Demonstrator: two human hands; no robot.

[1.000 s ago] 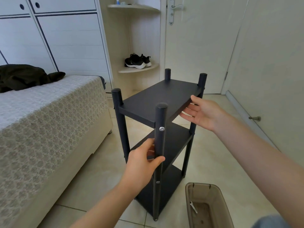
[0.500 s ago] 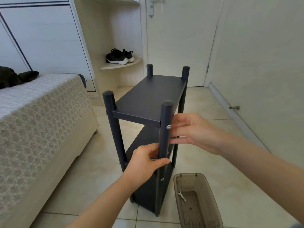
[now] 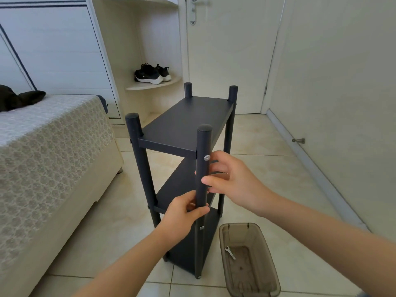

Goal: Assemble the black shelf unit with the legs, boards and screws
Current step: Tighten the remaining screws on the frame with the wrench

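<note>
The black shelf unit (image 3: 186, 123) stands upright on the tiled floor, with three boards between four round legs. A silver screw head (image 3: 206, 157) shows on the near right leg (image 3: 203, 142) at the top board; another screw (image 3: 201, 227) sits lower on the same leg. My left hand (image 3: 182, 217) grips that near right leg around the middle board's height. Just above it, my right hand (image 3: 233, 183) holds the same leg from the right side, thumb across the front and fingers behind it.
A brown translucent plastic tray (image 3: 265, 249) with a small silver wrench (image 3: 229, 252) lies on the floor right of the shelf. A bed (image 3: 42, 151) fills the left. A corner shelf with black shoes (image 3: 152, 73), a door and a wall stand beyond.
My right hand left the top board's far right edge and came to the near right leg, closing round it. My left hand kept its grip. The view shifted closer.
</note>
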